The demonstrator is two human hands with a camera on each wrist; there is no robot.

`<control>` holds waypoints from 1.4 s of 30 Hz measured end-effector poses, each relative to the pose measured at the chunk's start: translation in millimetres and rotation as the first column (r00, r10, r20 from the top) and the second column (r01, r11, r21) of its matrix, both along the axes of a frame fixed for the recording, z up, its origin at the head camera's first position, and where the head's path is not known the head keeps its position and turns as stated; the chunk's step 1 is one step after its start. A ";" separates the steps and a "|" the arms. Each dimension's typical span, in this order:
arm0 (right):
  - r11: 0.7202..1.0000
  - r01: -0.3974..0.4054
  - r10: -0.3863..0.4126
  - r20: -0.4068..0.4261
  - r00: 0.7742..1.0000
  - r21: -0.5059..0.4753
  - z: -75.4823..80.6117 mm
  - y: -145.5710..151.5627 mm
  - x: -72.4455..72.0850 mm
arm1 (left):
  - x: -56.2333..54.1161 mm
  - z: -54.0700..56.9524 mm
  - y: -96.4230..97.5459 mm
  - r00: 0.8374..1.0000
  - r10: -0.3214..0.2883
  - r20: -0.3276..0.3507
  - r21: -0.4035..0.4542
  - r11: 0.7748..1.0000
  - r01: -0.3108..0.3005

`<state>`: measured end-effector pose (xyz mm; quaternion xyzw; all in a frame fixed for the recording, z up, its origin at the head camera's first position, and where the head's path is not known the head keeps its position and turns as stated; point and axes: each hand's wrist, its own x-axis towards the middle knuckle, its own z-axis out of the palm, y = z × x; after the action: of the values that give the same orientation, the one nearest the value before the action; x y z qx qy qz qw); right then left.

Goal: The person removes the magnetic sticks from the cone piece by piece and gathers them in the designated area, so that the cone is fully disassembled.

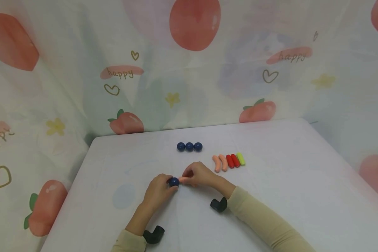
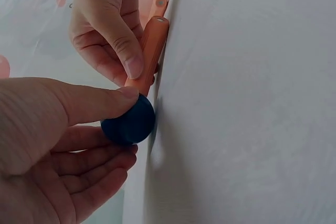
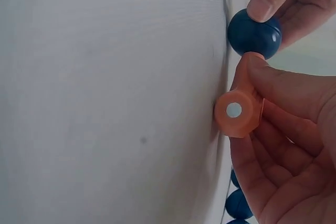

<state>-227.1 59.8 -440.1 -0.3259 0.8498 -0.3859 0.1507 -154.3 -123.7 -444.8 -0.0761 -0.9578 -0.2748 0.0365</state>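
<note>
My left hand [image 1: 159,190] pinches a dark blue ball [image 1: 174,182] between thumb and fingers, low over the white table. From the right, my right hand [image 1: 201,174] grips a curved orange rod [image 3: 239,113] whose far end meets the ball. A pale round disc shows in the rod's near end in the right wrist view. In the left wrist view the same rod [image 2: 154,43] runs from the ball up past the right thumb. Part of the rod lies hidden behind the right fingers.
Behind the hands, three blue balls [image 1: 189,147] stand in a row. To their right lie two curved orange rods [image 1: 220,163], two red rods [image 1: 233,161] and a yellow-green rod [image 1: 240,159]. A printed cloth [image 1: 189,87] hangs behind the white table [image 1: 271,157].
</note>
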 end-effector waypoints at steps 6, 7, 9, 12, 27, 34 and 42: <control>0.997 0.038 -0.037 -0.019 0.999 0.072 0.2 6.4 -0.1 | 0.1 0.9 3.2 1.000 0.000 -0.002 -0.006 1.000 0.000; 0.994 0.062 -0.060 -0.026 0.998 0.085 0.4 8.2 -0.4 | 0.0 1.7 3.3 1.000 0.006 0.000 -0.008 1.000 -0.006; 0.986 0.123 -0.120 -0.036 0.992 0.112 1.2 12.8 -1.2 | -0.2 2.4 3.5 1.000 0.025 0.010 -0.012 1.000 -0.024; 0.966 0.212 -0.209 -0.031 0.977 0.148 1.4 21.7 -3.5 | -0.1 2.8 3.2 0.999 0.042 0.028 -0.013 0.999 -0.042; 0.914 0.359 -0.356 -0.051 0.933 0.188 -1.5 41.9 -9.6 | 1.5 -0.9 2.1 1.000 0.019 0.025 -0.003 1.000 -0.019; 0.847 0.454 -0.458 -0.055 0.887 0.277 2.0 38.4 -14.5 | 2.3 -0.5 2.0 0.999 0.022 0.026 0.006 1.000 -0.022; 0.799 0.489 -0.495 -0.080 0.865 0.349 5.3 35.4 -23.4 | 2.4 0.5 2.5 1.000 0.027 0.015 0.011 1.000 -0.027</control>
<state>-250.5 95.2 -434.7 -0.0583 0.9596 -0.2529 0.1087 -151.9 -121.2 -444.2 -0.0608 -0.9575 -0.2800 0.0337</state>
